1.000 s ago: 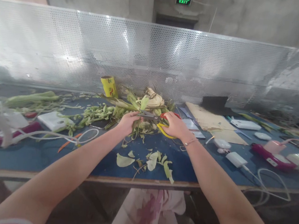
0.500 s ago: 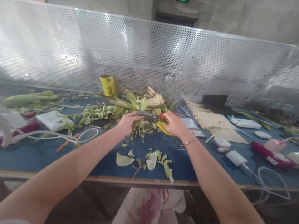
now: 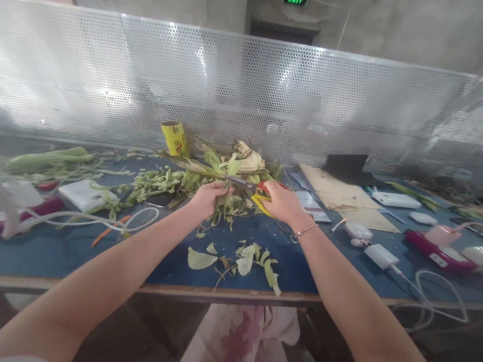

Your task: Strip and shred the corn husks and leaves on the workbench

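My right hand [image 3: 280, 200] grips scissors [image 3: 247, 187] with red and yellow handles, their dark blades pointing left. Beside the blade tips, my left hand [image 3: 209, 197] is closed in a pinch. A pale green plant stalk [image 3: 233, 165] rises just beyond its fingertips and seems to be held there; the fingers and blades partly hide it. Behind and below both hands lies a heap of green stalks and leaves [image 3: 197, 167], with a pale, dried leafy bundle [image 3: 246, 159] on top. Cut leaf pieces [image 3: 244, 260] are scattered on the blue table [image 3: 300, 275] nearer to me.
A yellow cardboard tube [image 3: 175, 138] stands behind the heap, before a perforated metal screen [image 3: 252, 89]. Power strips [image 3: 440, 253], white chargers [image 3: 382, 256] and looping cables [image 3: 93, 219] lie at both sides. Brown paper [image 3: 340, 192] is at the right, and green stalks [image 3: 49, 160] at the left.
The scissors have tilted, with the blade tips now pointing higher to the upper left. My left hand has shifted very slightly, staying pinched near the blades.
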Available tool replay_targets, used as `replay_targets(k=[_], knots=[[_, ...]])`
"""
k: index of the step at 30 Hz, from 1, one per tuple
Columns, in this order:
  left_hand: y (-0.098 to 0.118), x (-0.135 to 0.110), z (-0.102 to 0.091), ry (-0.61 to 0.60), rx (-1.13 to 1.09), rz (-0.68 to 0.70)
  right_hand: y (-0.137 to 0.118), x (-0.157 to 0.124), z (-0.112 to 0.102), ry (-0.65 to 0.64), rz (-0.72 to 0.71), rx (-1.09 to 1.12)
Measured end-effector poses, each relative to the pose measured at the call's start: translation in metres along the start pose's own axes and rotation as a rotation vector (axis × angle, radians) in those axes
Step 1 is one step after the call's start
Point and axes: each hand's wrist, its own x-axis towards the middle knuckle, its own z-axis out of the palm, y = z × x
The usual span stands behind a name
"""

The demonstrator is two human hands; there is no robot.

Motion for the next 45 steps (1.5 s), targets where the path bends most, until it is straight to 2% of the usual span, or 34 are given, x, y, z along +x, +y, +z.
replay_targets(k=[2, 5, 7, 12, 16, 19, 23, 29, 34, 39, 45], knots=[[0.000, 0.000, -0.001, -0.001, -0.018, -0.003, 0.001, 0.001, 0.001, 0.010, 0.078, 0.031], [0.001, -0.001, -0.002, -0.074, -0.011, -0.024, 0.006, 0.001, 0.001, 0.011, 0.145, 0.070], [0.003, -0.002, -0.002, -0.100, 0.003, -0.055, 0.009, 0.001, 0.000, 0.005, 0.144, 0.059], [0.007, 0.002, -0.005, -0.036, 0.019, -0.064, 0.007, -0.001, -0.004, -0.032, 0.115, 0.019], [0.008, 0.009, -0.010, 0.037, 0.045, 0.024, 0.004, 0.001, -0.001, -0.016, 0.088, 0.031], [0.007, 0.013, -0.014, 0.088, 0.083, 0.107, 0.003, 0.003, 0.003, -0.034, 0.079, 0.134], [0.006, 0.017, -0.016, 0.092, 0.120, 0.153, 0.000, 0.003, 0.001, -0.054, 0.111, 0.233], [0.006, 0.017, -0.018, 0.075, 0.144, 0.193, -0.011, -0.006, -0.012, -0.035, 0.067, 0.046], [0.002, 0.025, -0.024, 0.144, 0.281, 0.390, -0.014, -0.008, -0.013, -0.054, 0.054, -0.052], [-0.004, 0.032, -0.030, 0.127, 0.483, 0.574, -0.013, -0.005, -0.010, -0.056, 0.046, -0.051], [-0.007, 0.029, -0.027, 0.120, 0.605, 0.643, -0.012, -0.004, -0.007, -0.030, 0.038, -0.021]])
